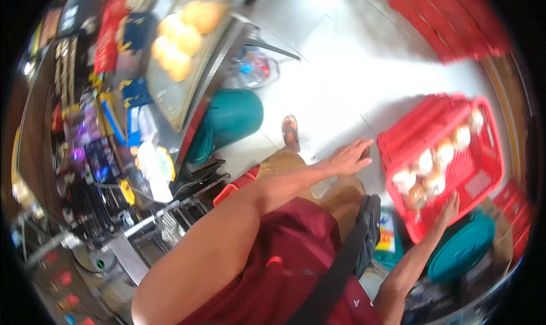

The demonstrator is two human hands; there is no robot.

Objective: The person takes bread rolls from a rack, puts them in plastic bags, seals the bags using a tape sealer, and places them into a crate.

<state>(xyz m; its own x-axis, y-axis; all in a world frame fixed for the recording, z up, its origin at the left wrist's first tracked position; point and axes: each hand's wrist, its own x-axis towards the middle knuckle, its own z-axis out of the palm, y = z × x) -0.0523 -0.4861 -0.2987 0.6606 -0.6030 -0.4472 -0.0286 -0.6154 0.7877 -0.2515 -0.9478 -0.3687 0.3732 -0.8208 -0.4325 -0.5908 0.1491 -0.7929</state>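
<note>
To my right stands a red plastic basket (pixel 477 171) with perforated walls. Several round items in clear wrapping (pixel 434 182), which look like packed buns, lie in a row along its left side. My right hand (pixel 451 209) grips the near rim of this basket, its fingertips or thumb showing inside the wall. Just left of the basket, my left hand (pixel 352 156) hangs over the floor near my knee with fingers spread and nothing in it. A small gap separates it from the basket.
At left, a metal tray (pixel 170 99) of yellow-orange round buns (pixel 183 35) rests on a cluttered counter. Below are a teal container (pixel 236 116) and clear plastic bottles (pixel 256 69). A teal lid (pixel 463 248) sits beneath the basket. Red crates (pixel 452 18) stand at upper right on white tile floor (pixel 328 86).
</note>
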